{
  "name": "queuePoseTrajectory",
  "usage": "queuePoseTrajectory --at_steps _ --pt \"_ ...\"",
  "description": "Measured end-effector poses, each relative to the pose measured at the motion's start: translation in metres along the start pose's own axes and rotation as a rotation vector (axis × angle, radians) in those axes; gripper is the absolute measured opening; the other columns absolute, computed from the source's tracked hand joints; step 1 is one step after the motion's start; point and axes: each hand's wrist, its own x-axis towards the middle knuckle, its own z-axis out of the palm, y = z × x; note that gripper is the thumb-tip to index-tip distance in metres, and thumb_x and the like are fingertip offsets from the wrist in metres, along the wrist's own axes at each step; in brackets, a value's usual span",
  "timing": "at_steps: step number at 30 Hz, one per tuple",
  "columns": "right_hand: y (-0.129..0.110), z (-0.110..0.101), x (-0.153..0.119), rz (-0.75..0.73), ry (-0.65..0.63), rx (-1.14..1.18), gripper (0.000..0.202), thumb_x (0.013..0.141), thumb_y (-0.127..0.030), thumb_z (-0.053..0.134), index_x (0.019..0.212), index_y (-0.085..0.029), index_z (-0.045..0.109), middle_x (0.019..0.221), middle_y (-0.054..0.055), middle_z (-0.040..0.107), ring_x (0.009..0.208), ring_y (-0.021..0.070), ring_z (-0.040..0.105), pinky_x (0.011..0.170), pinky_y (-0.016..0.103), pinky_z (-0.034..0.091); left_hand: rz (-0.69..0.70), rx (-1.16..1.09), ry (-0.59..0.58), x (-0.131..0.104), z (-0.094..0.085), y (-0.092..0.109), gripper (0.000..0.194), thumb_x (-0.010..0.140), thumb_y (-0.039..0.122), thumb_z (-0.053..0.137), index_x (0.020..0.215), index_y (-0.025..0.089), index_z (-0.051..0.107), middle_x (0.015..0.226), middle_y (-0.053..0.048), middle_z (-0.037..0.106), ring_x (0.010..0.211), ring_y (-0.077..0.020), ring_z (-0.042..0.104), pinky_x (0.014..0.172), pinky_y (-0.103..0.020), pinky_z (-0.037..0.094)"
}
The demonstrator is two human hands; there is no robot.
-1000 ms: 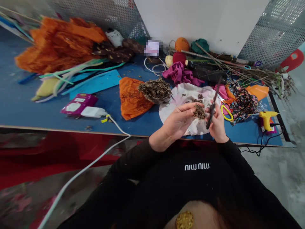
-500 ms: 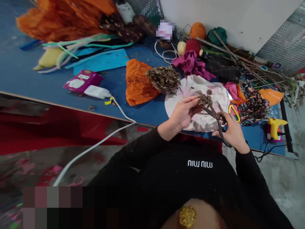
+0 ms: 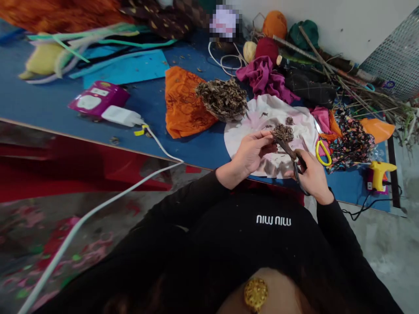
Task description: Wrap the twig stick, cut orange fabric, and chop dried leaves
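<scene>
My left hand (image 3: pixel 253 151) pinches a small clump of dried brown plant matter (image 3: pixel 283 132) between thumb and fingers. Dark-bladed scissors (image 3: pixel 292 155) are in my right hand (image 3: pixel 310 174), their handles gripped by the fingers. Their blades look closed and touch the clump's lower edge. Both hands are above a round white cloth (image 3: pixel 235 135), which has pinkish stains and a few dark scraps on it. A smaller brown bit (image 3: pixel 289 120) lies just beyond the clump. Left of the cloth, a larger heap of dried leaves (image 3: pixel 224 98) rests against an orange printed cloth (image 3: pixel 181 104).
Yellow-handled scissors (image 3: pixel 323 153) lie right of the white cloth. Near the table's right end stands a yellow glue gun (image 3: pixel 379 174). Wool balls and dry twigs (image 3: pixel 347 69) line the back. A white cable (image 3: pixel 137 181) crosses the front edge from a purple socket box (image 3: pixel 98 99).
The scissor blades, apart before, have come together at the clump, and my right hand has shifted slightly left. My view has tilted and moved a little.
</scene>
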Motion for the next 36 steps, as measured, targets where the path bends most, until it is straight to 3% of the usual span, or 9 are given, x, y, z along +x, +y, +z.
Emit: queuePoseTrajectory --at_steps 5,9,13,18,24,31,36 --pt "0.002 0.0 0.002 0.023 -0.003 -0.021 0.051 0.095 -0.057 0.063 0.13 -0.02 0.07 0.104 0.011 0.072 0.087 0.0263 0.068 0.081 0.039 0.054 0.013 -0.004 -0.104 0.002 -0.007 -0.003 0.01 0.078 0.005 0.083 0.08 0.011 0.076 0.079 -0.002 0.076 0.071 -0.0114 0.073 0.077 -0.024 0.062" --pt "-0.002 -0.002 0.005 0.048 -0.022 -0.096 0.054 0.095 -0.059 0.062 0.134 -0.022 0.068 0.111 0.012 0.072 0.092 0.0291 0.069 0.08 0.039 0.054 0.103 0.02 -0.089 0.008 -0.008 -0.007 0.014 0.076 0.007 0.085 0.073 0.013 0.072 0.071 -0.001 0.072 0.063 -0.0111 0.07 0.071 -0.025 0.062" --pt "-0.004 -0.003 0.012 0.006 -0.074 -0.141 0.056 0.096 -0.058 0.06 0.137 -0.02 0.064 0.114 0.015 0.072 0.095 0.031 0.07 0.077 0.039 0.054 0.081 0.108 -0.084 0.013 -0.008 -0.007 0.015 0.076 0.004 0.082 0.07 0.012 0.071 0.068 -0.002 0.072 0.06 -0.0135 0.071 0.067 -0.028 0.062" --pt "-0.002 0.001 0.018 0.016 -0.095 -0.156 0.044 0.094 -0.043 0.059 0.129 -0.019 0.067 0.109 0.013 0.074 0.093 0.0301 0.07 0.076 0.037 0.052 0.052 0.134 -0.074 0.013 -0.007 -0.003 0.02 0.081 0.004 0.079 0.066 0.012 0.068 0.064 -0.003 0.07 0.055 -0.0133 0.07 0.061 -0.026 0.06" --pt "0.001 0.005 0.019 0.063 -0.11 -0.221 0.045 0.085 -0.027 0.061 0.129 -0.02 0.07 0.109 0.012 0.075 0.093 0.0291 0.07 0.076 0.036 0.052 -0.027 0.128 -0.021 0.014 -0.003 0.002 0.023 0.082 -0.001 0.075 0.067 0.013 0.064 0.063 -0.001 0.069 0.053 -0.0122 0.069 0.056 -0.023 0.058" --pt "-0.008 0.0 0.022 0.049 -0.133 -0.353 0.05 0.095 -0.045 0.06 0.138 -0.021 0.067 0.117 0.014 0.072 0.092 0.0305 0.07 0.069 0.034 0.048 -0.072 0.168 -0.001 0.017 -0.004 -0.003 0.022 0.078 -0.004 0.074 0.065 0.012 0.065 0.063 -0.003 0.069 0.054 -0.0132 0.069 0.054 -0.022 0.058" --pt "-0.005 0.0 0.025 0.03 -0.118 -0.342 0.045 0.089 -0.034 0.065 0.131 -0.019 0.071 0.107 0.013 0.073 0.089 0.0303 0.069 0.07 0.034 0.047 -0.11 0.202 -0.013 0.018 -0.006 -0.004 0.02 0.078 0.0 0.074 0.071 0.014 0.063 0.061 -0.001 0.066 0.053 -0.0149 0.067 0.049 -0.024 0.056"
